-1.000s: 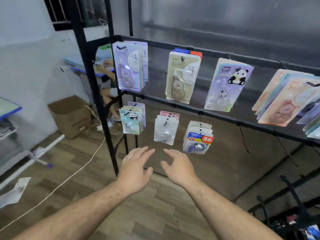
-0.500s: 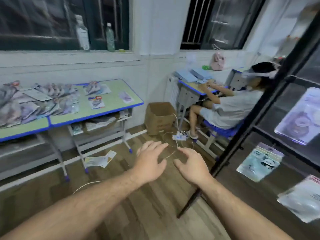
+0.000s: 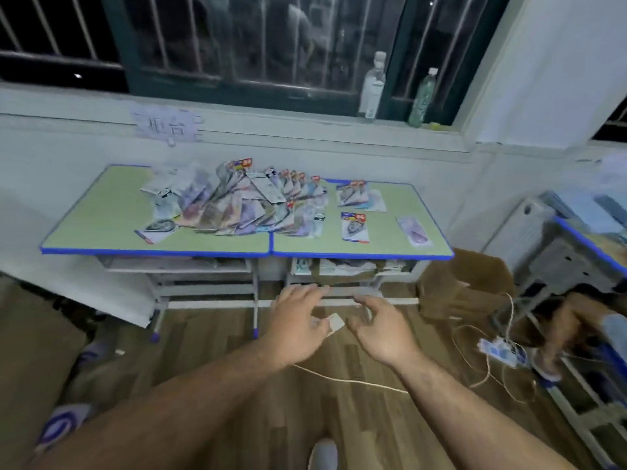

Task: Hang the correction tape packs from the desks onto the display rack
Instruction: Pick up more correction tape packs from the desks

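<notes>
Both arms reach out over the wooden floor; the left hand (image 3: 298, 320) and right hand (image 3: 383, 330) hang loose-fingered, holding nothing; the correction tape packs (image 3: 237, 205) lie heaped on the two-desk worktop (image 3: 101, 215) ahead, under the window.

There's the table (image 3: 101, 225) straight ahead: heap of packs (image 3: 234, 208) on its middle, a lone pack (image 3: 354, 227) toward its right end. Two bottles (image 3: 372, 86) on the sill (image 3: 271, 120) behind it, box (image 3: 468, 286) right of it, my left hand (image 3: 298, 323) and right hand (image 3: 383, 334) before it.
</notes>
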{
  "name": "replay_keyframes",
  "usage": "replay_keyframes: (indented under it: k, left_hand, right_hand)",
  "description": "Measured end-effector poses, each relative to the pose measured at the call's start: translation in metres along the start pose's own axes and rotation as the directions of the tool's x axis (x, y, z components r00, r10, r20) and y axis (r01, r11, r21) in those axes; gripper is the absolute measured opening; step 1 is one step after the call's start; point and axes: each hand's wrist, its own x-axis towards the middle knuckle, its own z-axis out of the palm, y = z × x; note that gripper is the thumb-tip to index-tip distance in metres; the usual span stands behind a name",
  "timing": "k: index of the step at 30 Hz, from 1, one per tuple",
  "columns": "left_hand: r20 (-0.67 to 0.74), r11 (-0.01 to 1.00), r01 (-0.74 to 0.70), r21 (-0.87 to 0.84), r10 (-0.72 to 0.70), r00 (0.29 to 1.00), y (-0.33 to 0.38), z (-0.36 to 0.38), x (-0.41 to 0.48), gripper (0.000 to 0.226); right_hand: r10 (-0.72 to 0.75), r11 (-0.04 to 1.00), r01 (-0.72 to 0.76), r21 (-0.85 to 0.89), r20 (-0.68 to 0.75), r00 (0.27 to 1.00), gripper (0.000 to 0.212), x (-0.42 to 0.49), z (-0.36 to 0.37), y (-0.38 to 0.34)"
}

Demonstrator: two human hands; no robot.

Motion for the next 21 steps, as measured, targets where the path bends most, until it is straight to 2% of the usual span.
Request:
replay_keyframes:
  k: [8,16,21]
  left_hand:
    - [-0.052,0.996,0.09,-0.013,-0.09,0.995,-0.04,-0.012,0.139,0.063]
    - [0.038,0.992,0.099,-0.076,-0.096,0.995,-0.02,0.0,0.297,0.064]
    - [0.164,0.996,0.067,-0.052,-0.057,0.985,-0.026,0.027,0.376,0.064]
  right_hand:
    - [-0.063,0.996,0.056,0.063,0.1,0.993,0.049,0.167,-0.001,-0.014]
    - [0.054,0.985,-0.063,0.157,0.065,0.996,0.046,0.312,-0.044,0.01]
    - [0.138,0.974,-0.145,0.177,0.052,0.989,0.03,0.374,-0.055,0.033]
